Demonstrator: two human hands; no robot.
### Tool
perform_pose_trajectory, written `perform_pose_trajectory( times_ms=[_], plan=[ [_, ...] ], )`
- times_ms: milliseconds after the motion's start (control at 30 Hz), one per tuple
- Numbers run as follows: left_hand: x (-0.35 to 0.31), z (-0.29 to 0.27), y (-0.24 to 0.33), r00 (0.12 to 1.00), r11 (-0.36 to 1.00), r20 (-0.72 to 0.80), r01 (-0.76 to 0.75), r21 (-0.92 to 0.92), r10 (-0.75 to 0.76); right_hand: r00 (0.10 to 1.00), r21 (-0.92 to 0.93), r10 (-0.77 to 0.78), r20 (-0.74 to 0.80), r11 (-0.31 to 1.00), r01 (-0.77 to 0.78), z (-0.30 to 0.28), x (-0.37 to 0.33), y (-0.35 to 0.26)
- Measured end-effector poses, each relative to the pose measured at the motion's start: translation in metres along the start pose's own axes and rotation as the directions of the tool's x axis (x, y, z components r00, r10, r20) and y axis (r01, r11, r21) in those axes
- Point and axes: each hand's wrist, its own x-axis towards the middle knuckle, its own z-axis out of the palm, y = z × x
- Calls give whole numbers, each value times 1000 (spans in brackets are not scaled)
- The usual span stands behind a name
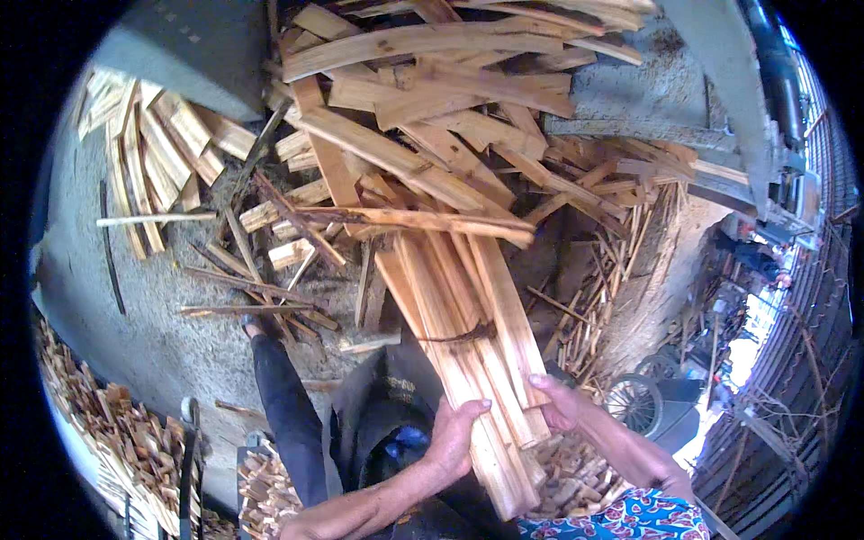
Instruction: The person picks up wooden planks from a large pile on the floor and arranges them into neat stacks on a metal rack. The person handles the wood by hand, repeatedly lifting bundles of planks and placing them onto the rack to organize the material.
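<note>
A bundle of long, pale wooden slats (459,351) slants from the wood pile down toward my body. My left hand (454,438) wraps round its left edge near the lower end, thumb lying on top. On the opposite edge, a little higher up, my right hand (560,403) grips the same bundle, thumb also on top. The fingers beneath are mostly hidden. A dark strip of bark (459,335) lies across the slats. Their far ends run under a rough-edged board (423,219) at the front of the pile.
Ahead rises a large heap of split boards (450,90). More slats (162,144) lie at the far left, with loose sticks (247,283) on the floor. Short cut pieces (117,423) fill the lower left. A spoked wheel (633,403) stands at the right.
</note>
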Motion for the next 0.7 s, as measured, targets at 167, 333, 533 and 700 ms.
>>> perform_pose_trajectory(
  times_ms=[167,333,533,700],
  plan=[
    [-57,-31,-2,975,950,27,221,-221,-220,968,-178,188,-168,960,-218,59,-35,9],
    [-84,-75,2,993,960,61,111,-256,-99,955,-340,230,-187,897,-283,98,-31,35],
    [-120,-102,43,985,944,33,-154,-290,170,944,-573,281,-175,750,-329,166,-48,37],
    [-118,-132,66,935,855,36,-307,-417,353,955,-876,282,-88,434,-209,230,-55,24]
  ],
)
